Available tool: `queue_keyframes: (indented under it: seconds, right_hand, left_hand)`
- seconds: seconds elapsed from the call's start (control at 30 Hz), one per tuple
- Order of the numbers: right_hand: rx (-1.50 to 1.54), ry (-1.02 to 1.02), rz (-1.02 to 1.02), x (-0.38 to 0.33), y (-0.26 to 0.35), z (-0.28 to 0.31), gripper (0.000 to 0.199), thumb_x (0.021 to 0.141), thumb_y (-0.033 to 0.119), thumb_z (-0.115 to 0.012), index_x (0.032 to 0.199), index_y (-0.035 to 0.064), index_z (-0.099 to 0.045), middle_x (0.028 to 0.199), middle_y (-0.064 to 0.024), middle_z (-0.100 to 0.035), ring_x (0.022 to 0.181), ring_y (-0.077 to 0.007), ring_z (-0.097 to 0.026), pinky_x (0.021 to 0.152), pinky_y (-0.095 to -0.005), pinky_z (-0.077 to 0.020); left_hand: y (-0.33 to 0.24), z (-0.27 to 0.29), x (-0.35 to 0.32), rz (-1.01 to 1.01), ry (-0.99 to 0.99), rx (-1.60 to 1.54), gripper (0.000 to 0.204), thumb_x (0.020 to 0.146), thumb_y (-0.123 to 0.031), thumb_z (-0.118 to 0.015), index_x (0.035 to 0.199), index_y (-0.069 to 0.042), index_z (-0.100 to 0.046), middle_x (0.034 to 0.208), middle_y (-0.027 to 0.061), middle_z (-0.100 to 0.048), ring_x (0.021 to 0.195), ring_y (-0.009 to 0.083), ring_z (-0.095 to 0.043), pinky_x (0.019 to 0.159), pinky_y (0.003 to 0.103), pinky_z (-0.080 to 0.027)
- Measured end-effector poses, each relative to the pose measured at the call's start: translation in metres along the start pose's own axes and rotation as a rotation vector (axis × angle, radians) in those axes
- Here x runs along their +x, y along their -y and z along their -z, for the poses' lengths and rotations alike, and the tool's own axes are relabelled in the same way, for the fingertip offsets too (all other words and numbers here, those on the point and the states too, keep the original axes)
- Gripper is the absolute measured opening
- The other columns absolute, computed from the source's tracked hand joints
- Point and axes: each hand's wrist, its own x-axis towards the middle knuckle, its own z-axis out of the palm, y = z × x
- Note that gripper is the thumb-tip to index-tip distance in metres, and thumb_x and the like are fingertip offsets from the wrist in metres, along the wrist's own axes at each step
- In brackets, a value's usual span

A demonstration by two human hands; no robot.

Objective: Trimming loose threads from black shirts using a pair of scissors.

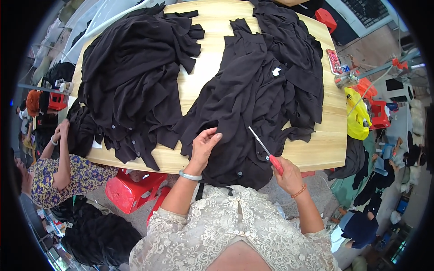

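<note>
My right hand [287, 175] is closed round the red handle of a pair of scissors [259, 141]. Their slim metal blades point up and to the left, over the cloth. At the near end of a black buttoned shirt [239, 97], my left hand [205, 147] has thumb and fingers drawn together at a fold; the fingertips are partly hidden. Dark round buttons show on the shirt's near part, just above my lap. A small white tag [276, 71] lies on the dark cloth farther up the table.
A large heap of black shirts [131, 77] covers the left of the wooden table [332, 140]. More black garments [298, 49] lie at the far right. A co-worker's hands [62, 130] handle black cloth at the left corner. A red stool [129, 192] and yellow bag [357, 115] flank the table.
</note>
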Motion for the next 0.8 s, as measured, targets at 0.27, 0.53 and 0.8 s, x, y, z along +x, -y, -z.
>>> queue_keyframes:
  seconds: [0.27, 0.53, 0.8]
  right_hand:
    - [-0.024, 0.184, 0.066, -0.001, 0.026, 0.018, 0.026, 0.083, 0.015, -0.065, 0.106, 0.0059, -0.059, 0.087, -0.0168, -0.063, 0.083, -0.0354, -0.062, 0.073, -0.0414, -0.0487]
    - [-0.079, 0.217, 0.041, 0.001, 0.024, 0.02, 0.025, 0.084, 0.016, -0.065, 0.105, 0.0056, -0.059, 0.087, -0.0174, -0.063, 0.083, -0.0356, -0.062, 0.072, -0.0417, -0.0482]
    - [-0.073, 0.201, 0.036, 0.0, 0.027, 0.024, 0.024, 0.084, 0.016, -0.065, 0.104, 0.0059, -0.06, 0.087, -0.0177, -0.062, 0.083, -0.036, -0.061, 0.072, -0.0422, -0.0477]
  left_hand:
    - [-0.008, -0.013, -0.029, 0.461, 0.22, -0.274, 0.025, 0.089, -0.012, -0.064, 0.112, -0.005, -0.059, 0.088, -0.0004, -0.06, 0.067, 0.0058, -0.051, 0.055, 0.017, -0.037]
    - [0.007, 0.01, -0.007, 0.72, 0.409, -0.78, 0.013, 0.094, -0.021, -0.058, 0.1, -0.009, -0.058, 0.083, 0.0005, -0.055, 0.056, 0.0056, -0.04, 0.044, 0.016, -0.031]
    - [0.0, -0.012, -0.02, 0.114, 0.274, -0.2, 0.022, 0.086, -0.004, -0.065, 0.106, -0.003, -0.057, 0.101, 0.0013, -0.062, 0.084, 0.006, -0.057, 0.08, 0.02, -0.045]
